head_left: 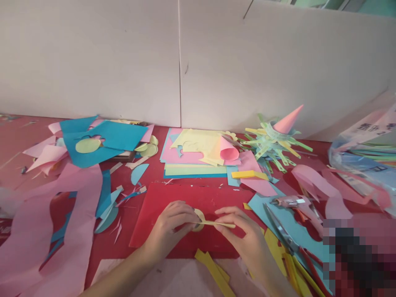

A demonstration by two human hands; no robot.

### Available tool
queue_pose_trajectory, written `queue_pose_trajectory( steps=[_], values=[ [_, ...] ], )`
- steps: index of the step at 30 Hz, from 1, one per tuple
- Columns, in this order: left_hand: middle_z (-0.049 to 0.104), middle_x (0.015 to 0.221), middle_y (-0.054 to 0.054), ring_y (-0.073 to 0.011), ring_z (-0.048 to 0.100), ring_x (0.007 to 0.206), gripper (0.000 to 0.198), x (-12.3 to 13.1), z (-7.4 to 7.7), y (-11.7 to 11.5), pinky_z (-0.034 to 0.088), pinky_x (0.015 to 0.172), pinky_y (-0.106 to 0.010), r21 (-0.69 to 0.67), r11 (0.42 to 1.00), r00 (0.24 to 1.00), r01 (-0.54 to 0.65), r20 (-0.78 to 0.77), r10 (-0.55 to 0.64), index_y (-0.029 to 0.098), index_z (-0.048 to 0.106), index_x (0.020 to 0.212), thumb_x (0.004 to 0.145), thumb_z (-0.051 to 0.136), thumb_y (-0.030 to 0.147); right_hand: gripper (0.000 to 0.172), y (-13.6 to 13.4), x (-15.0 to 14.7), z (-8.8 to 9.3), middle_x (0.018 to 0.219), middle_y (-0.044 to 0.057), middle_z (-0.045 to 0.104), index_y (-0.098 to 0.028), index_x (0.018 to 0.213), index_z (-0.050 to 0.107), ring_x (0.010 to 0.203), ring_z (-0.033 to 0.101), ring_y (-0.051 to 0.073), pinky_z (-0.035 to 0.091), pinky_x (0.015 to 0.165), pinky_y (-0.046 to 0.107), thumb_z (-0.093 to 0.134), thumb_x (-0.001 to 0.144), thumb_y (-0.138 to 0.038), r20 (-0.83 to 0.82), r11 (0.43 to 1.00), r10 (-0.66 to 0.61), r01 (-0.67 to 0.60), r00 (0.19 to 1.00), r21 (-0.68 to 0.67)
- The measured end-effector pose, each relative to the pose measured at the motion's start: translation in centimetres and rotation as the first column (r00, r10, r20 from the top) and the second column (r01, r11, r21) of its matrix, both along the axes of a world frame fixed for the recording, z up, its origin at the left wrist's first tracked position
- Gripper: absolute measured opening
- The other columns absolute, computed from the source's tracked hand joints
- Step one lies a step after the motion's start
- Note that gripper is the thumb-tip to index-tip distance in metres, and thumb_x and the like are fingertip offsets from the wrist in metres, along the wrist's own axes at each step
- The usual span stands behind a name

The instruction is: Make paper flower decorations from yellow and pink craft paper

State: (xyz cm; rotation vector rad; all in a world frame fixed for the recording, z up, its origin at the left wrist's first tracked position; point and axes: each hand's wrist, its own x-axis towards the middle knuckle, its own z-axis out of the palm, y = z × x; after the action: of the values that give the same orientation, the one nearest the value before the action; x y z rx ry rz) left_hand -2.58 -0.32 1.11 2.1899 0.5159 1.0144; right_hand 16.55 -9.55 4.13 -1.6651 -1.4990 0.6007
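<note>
Above a red board (154, 206), my left hand (173, 225) pinches the left end of a narrow yellow paper strip (210, 223). The fingers of my right hand (239, 227) close on the same strip near its right end, which sticks out a little past the fingertips. Just behind the strip, between my hands, is a small round pale yellow paper piece (199, 214); whether it is joined to the strip I cannot tell. Nearer to me, below my hands, lie folded yellow strips (213, 270).
Scissors (286, 237) and a glue gun (300, 202) lie at the right on blue paper. Behind the board are stacked coloured sheets (194, 170), a pink cone (229, 153) and a spiky paper figure (275, 140). Pink scraps (74, 206) spread at the left.
</note>
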Motion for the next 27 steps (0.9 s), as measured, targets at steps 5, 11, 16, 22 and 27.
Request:
queue_pose_trajectory(
  steps=[5,11,16,22,27],
  values=[
    [0.07,0.083,-0.003,-0.0151,0.062,0.083,0.014,0.1,0.3,-0.1,0.046,0.083,-0.032,0.052,0.998,0.999,0.043,-0.006,-0.043,0.02,0.063,0.092,0.081,0.058,0.013,0.009,0.0,-0.8,-0.1,0.093,0.003,0.063,-0.022,0.085,0.067,0.085,0.062,0.014,0.052,0.077,0.024,0.06,0.08,-0.023,-0.059,0.996,0.089,-0.089,0.994,0.002],
    [0.071,0.089,0.001,-0.0143,0.063,0.092,0.017,-0.4,0.0,-0.3,0.042,0.091,-0.032,0.148,0.988,0.996,0.052,-0.083,-0.04,0.023,0.063,0.095,0.083,0.056,0.013,0.01,-0.2,-1.4,-0.7,0.085,0.003,0.066,-0.021,0.084,0.066,0.081,0.062,0.014,0.052,0.074,0.027,0.058,0.081,-0.015,0.154,0.962,0.105,-0.14,0.982,0.234],
    [0.072,0.09,0.002,-0.0126,0.065,0.089,0.02,-0.7,-0.4,-0.4,0.043,0.093,-0.031,0.181,0.983,0.997,0.039,-0.077,-0.026,0.023,0.063,0.097,0.082,0.057,0.012,0.02,-0.1,-1.6,-0.5,0.084,0.001,0.07,-0.021,0.094,0.064,0.082,0.063,0.015,0.05,0.075,0.03,0.057,0.081,-0.008,0.384,0.905,0.064,-0.216,0.921,0.368],
    [0.072,0.089,0.0,-0.0117,0.067,0.078,0.02,-0.7,-0.4,-0.5,0.049,0.085,-0.028,0.141,0.989,0.999,0.034,-0.045,-0.028,0.022,0.064,0.098,0.082,0.056,0.013,0.017,-0.1,-1.3,-0.4,0.081,0.0,0.071,-0.022,0.089,0.065,0.074,0.065,0.013,0.049,0.074,0.029,0.056,0.082,-0.009,0.334,0.908,0.052,-0.184,0.941,0.376],
    [0.072,0.08,-0.003,-0.0127,0.067,0.069,0.018,-0.7,-0.3,-0.6,0.051,0.062,-0.019,-0.271,0.961,0.997,-0.057,-0.065,0.041,0.018,0.07,0.088,0.085,0.052,0.023,0.015,-0.6,-0.5,-0.1,0.081,0.0,0.071,-0.025,0.084,0.069,0.073,0.065,0.014,0.051,0.068,0.024,0.055,0.084,-0.031,0.1,0.997,0.007,-0.014,0.995,0.073]
  ],
)
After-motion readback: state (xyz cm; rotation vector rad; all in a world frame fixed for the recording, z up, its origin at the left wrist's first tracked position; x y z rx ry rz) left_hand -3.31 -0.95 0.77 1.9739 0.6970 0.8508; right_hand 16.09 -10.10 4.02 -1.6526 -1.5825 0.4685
